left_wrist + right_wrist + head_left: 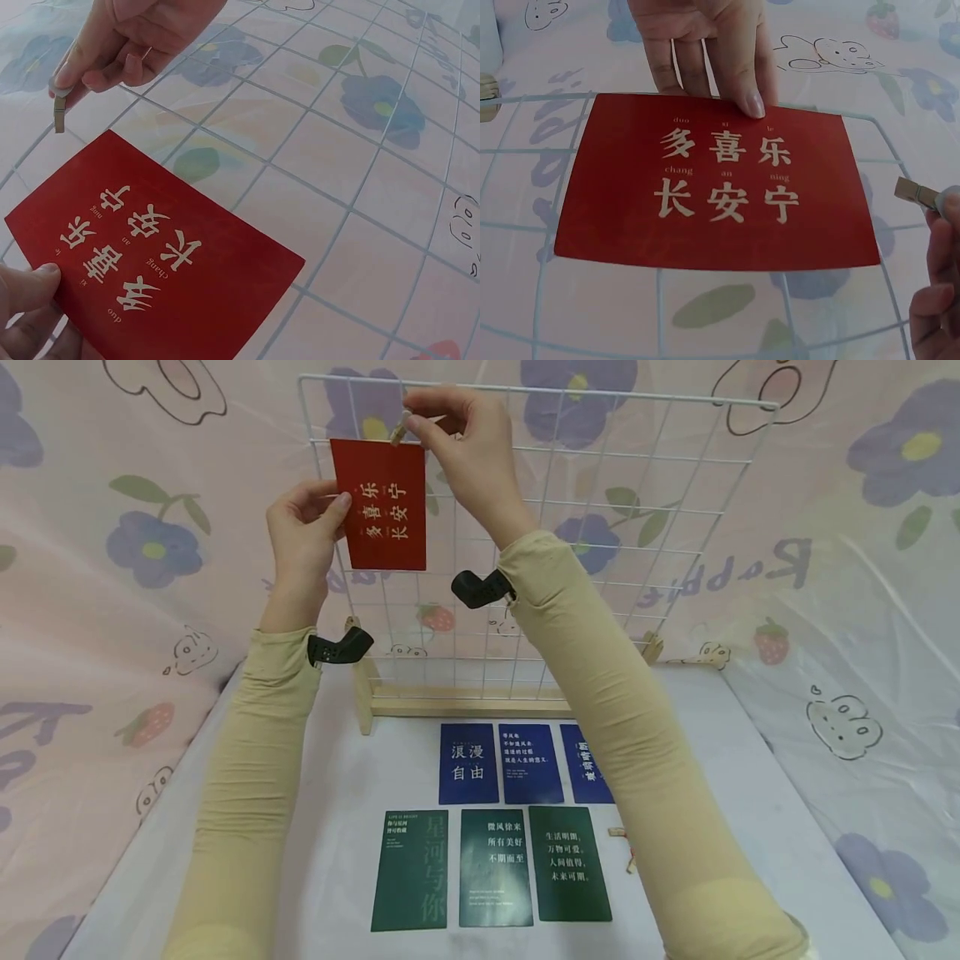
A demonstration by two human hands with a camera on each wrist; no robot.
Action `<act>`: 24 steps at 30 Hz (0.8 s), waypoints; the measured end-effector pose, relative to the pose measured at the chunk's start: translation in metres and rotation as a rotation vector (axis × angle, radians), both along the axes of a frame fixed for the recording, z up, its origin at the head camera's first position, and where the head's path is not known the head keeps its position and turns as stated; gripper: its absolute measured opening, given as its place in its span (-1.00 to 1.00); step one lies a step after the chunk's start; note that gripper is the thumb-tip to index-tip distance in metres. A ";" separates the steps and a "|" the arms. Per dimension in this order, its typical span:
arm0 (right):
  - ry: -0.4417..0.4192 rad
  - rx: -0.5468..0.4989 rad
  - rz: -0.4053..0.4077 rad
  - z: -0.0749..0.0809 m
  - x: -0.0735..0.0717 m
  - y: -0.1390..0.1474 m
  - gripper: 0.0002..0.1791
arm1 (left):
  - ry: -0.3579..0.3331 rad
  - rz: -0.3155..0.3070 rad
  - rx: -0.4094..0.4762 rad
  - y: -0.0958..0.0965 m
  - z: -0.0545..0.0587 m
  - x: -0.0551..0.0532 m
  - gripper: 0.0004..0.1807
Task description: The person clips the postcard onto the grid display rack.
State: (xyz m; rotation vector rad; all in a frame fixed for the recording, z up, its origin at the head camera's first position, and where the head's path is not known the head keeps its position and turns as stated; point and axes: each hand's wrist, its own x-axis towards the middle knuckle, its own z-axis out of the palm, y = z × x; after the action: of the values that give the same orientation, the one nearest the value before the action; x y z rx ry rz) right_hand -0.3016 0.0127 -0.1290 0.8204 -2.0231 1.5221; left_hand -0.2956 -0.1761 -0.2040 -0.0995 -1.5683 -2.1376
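Note:
My left hand (303,531) pinches a red card (382,510) by its left edge, thumb on the front. The card has white Chinese characters turned sideways and is held up against the upper left of a white wire grid (600,452). Just above the card's top edge, my right hand (476,452) pinches a small wooden clothespin (399,428) between thumb and fingers. In the left wrist view the clothespin (59,116) is apart from the red card (161,247). The right wrist view also shows a gap between the clothespin (916,193) and the card (720,240).
The grid stands in a wooden base (465,703) on a white tabletop (330,827). Before it lie blue cards (532,777) in one row and green cards (495,893) in a nearer row. More clothespins (628,852) lie partly behind my right sleeve. A patterned cloth (847,635) hangs around.

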 end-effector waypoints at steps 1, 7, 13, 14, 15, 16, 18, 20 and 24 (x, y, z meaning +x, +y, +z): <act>-0.003 -0.001 -0.008 0.001 0.000 -0.001 -0.76 | 0.004 -0.001 0.010 0.001 0.000 0.000 -0.88; -0.026 -0.027 -0.040 0.000 -0.002 -0.006 -0.78 | -0.007 0.007 0.040 0.002 0.000 -0.002 -0.90; 0.006 -0.013 -0.102 -0.005 -0.019 -0.010 -0.78 | -0.021 0.030 0.041 0.003 0.001 -0.002 -0.89; 0.014 -0.007 -0.114 -0.006 -0.020 -0.010 -0.78 | -0.021 0.035 0.035 0.003 0.002 -0.002 -0.89; 0.029 0.002 -0.129 -0.006 -0.022 -0.011 -0.79 | -0.022 0.040 0.026 0.003 0.002 -0.002 -0.89; 0.045 0.007 -0.139 -0.006 -0.023 -0.011 -0.79 | -0.022 0.046 0.015 0.004 0.002 -0.003 -0.88; 0.067 0.017 -0.155 -0.005 -0.024 -0.012 -0.80 | -0.019 0.062 -0.008 0.005 0.003 -0.003 -0.88; 0.070 0.025 -0.159 -0.005 -0.023 -0.013 -0.80 | -0.022 0.080 -0.030 0.006 0.003 -0.002 -0.88; 0.061 0.029 -0.146 -0.005 -0.022 -0.017 -0.80 | -0.026 0.107 -0.064 0.007 0.003 -0.003 -0.87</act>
State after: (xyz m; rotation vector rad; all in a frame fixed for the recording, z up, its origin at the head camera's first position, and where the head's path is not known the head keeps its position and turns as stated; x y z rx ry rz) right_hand -0.3231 -0.0041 -0.1335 0.7050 -2.0183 1.3740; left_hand -0.2982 -0.1695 -0.2012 -0.0091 -1.6201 -2.0143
